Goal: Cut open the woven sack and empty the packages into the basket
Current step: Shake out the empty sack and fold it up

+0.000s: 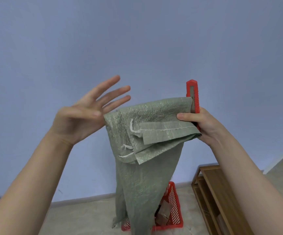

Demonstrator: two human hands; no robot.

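Our right hand (200,126) is raised in front of the wall (137,39), its fingers and thumb curled round 2 things at once: the top right edge of the woven sack (145,141) and the red utility knife (194,99). The knife stands upright against that edge, its long axis vertical and its tip pointing up, well above the thumb.

The green sack hangs from this grip with its long axis vertical. Its stitched end is folded over at the top, with loose white threads showing, and its other end points down at the red basket (173,206). That lower end covers the basket's left part, and we cannot tell whether it rests inside or hangs in front.

Our left hand (79,119) is open – fingers straight and spread wide, palm turned toward the sack. Its thumb lies just beside the sack's top left corner; whether it touches, we cannot tell.

The basket sits on the floor (86,216) near the wall, and brown packages (164,211) show inside, close to its right wall. A wooden shelf (213,192) stands to the basket's right.
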